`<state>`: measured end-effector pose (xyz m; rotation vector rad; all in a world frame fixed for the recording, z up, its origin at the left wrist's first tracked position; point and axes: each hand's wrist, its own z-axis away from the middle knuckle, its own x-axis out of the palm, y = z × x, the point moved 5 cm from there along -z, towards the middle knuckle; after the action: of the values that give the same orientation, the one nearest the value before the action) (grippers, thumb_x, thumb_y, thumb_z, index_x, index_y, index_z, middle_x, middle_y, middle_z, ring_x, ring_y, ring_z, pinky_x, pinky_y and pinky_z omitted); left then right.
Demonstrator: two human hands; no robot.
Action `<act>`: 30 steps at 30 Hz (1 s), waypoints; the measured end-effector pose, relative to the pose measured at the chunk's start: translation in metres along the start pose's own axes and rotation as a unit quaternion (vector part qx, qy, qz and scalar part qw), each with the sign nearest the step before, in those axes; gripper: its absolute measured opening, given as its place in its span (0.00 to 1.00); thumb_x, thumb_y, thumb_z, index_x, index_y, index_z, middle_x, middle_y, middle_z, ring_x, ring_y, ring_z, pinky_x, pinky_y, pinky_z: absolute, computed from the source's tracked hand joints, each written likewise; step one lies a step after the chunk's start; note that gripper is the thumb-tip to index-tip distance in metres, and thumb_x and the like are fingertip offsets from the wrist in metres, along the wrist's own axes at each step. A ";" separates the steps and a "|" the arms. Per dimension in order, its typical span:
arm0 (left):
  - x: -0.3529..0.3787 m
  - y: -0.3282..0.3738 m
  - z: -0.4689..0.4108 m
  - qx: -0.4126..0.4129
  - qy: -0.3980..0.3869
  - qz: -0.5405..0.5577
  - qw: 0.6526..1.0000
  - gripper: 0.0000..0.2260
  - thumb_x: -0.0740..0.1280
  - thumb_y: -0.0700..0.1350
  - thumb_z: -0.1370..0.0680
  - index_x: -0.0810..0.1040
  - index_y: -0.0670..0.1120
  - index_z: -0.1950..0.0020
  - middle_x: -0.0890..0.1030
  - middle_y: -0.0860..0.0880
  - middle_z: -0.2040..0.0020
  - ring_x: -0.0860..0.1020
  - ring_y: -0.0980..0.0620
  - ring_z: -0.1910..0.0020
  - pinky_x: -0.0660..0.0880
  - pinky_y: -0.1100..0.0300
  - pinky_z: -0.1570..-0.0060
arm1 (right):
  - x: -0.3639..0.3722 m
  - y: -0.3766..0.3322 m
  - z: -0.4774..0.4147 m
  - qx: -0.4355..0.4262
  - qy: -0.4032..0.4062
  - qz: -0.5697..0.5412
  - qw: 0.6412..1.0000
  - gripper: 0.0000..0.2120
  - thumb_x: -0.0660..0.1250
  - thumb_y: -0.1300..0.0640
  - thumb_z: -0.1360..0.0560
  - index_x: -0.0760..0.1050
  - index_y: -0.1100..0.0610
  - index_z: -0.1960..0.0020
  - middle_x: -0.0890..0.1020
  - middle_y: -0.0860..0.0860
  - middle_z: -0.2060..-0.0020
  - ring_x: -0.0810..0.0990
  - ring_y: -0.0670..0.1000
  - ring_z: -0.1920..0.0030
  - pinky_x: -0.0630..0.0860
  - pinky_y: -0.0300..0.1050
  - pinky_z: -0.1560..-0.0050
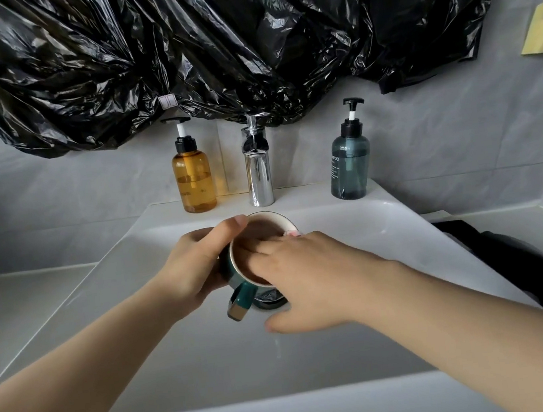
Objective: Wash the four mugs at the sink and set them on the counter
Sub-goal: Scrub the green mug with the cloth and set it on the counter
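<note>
Over the white sink point(214, 358), my left hand point(195, 267) grips a teal mug point(266, 228) round its body. The mug is tilted with its pale inside facing me and its handle point(241, 301) pointing down. The fingers of my right hand point(307, 277) reach straight into the mug and lie against its inner wall, with the thumb held out to the side. A small pink thing point(293, 234) shows at the rim beside those fingers; I cannot tell what it is. No other mugs are in view.
A chrome faucet point(258, 169) stands behind the basin, between an amber pump bottle point(194, 181) and a grey-blue pump bottle point(347, 164). The drain point(270, 301) lies under the mug. A black object point(512, 260) lies on the right counter. Black plastic sheeting point(207, 41) hangs overhead.
</note>
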<state>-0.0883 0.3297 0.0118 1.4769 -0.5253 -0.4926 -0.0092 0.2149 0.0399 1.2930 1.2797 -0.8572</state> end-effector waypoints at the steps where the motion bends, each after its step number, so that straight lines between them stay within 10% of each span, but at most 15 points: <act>1: 0.000 -0.001 0.000 -0.003 -0.001 -0.004 1.000 0.30 0.75 0.58 0.37 0.81 0.36 0.47 0.79 0.39 0.55 0.77 0.43 0.57 0.77 0.50 0.51 | -0.004 0.001 0.006 -0.010 0.005 -0.002 1.000 0.25 0.67 0.44 0.28 0.68 0.52 0.35 0.75 0.47 0.40 0.74 0.52 0.41 0.69 0.46 0.53; 6: 0.003 0.000 -0.001 0.001 0.006 -0.006 1.000 0.26 0.77 0.56 0.36 0.81 0.36 0.49 0.78 0.40 0.57 0.77 0.44 0.59 0.78 0.54 0.56 | -0.008 0.000 0.025 0.016 0.025 0.033 0.999 0.15 0.63 0.47 0.25 0.70 0.53 0.41 0.76 0.49 0.44 0.71 0.53 0.39 0.63 0.46 0.58; 18: 0.003 0.001 -0.001 0.002 0.044 -0.031 0.999 0.13 0.70 0.50 0.23 0.79 0.39 0.57 0.78 0.49 0.73 0.76 0.54 0.76 0.74 0.64 0.74 | 0.017 -0.004 -0.008 0.101 -0.059 -0.126 0.985 0.32 0.74 0.46 0.34 0.67 0.54 0.35 0.74 0.50 0.42 0.73 0.53 0.44 0.70 0.45 0.54; 25: -0.001 0.001 -0.001 -0.010 0.045 -0.024 0.999 0.19 0.71 0.54 0.25 0.82 0.38 0.49 0.84 0.40 0.58 0.82 0.43 0.61 0.82 0.47 0.53 | 0.007 -0.003 -0.011 0.038 -0.082 -0.161 0.983 0.22 0.74 0.48 0.33 0.67 0.51 0.46 0.76 0.46 0.53 0.74 0.52 0.54 0.68 0.44 0.64; 30: 0.005 0.000 0.000 -0.019 0.032 -0.030 0.999 0.18 0.71 0.55 0.25 0.81 0.39 0.50 0.81 0.41 0.58 0.81 0.47 0.65 0.79 0.58 0.67 | 0.004 0.006 -0.007 0.047 -0.090 -0.168 0.981 0.16 0.73 0.50 0.31 0.65 0.52 0.59 0.73 0.47 0.61 0.73 0.50 0.62 0.66 0.44 0.69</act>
<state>-0.0844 0.3266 0.0117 1.4716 -0.4193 -0.4976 -0.0044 0.2233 0.0385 1.0568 1.3454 -1.2568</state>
